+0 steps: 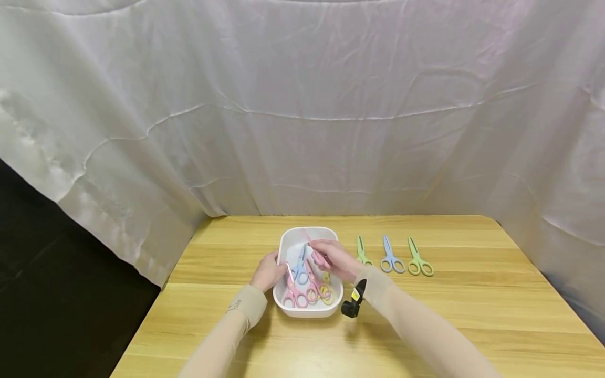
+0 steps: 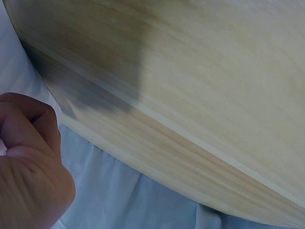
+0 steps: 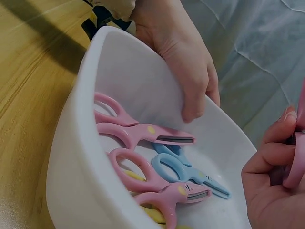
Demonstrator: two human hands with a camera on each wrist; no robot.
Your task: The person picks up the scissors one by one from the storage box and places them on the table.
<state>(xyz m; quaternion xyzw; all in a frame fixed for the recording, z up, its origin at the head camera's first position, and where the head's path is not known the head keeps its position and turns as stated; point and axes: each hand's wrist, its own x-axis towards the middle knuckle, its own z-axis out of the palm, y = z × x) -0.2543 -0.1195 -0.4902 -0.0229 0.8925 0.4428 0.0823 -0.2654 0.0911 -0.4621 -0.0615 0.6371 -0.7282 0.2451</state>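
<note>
A white plastic tub stands on the table, and my left hand grips its left rim with the thumb over the inner side. Over the right part of the tub, my right hand holds pink scissors by the handles, blades toward the back. Inside lie two more pink scissors, blue scissors and yellow scissors, the yellow ones partly hidden beneath the pink. In the left wrist view only part of the left hand appears, fingers bent.
Right of the tub, green scissors, blue scissors and another green pair lie in a row, blades pointing away. The wooden table ends at a grey curtain behind. A black wrist camera hangs under the right wrist.
</note>
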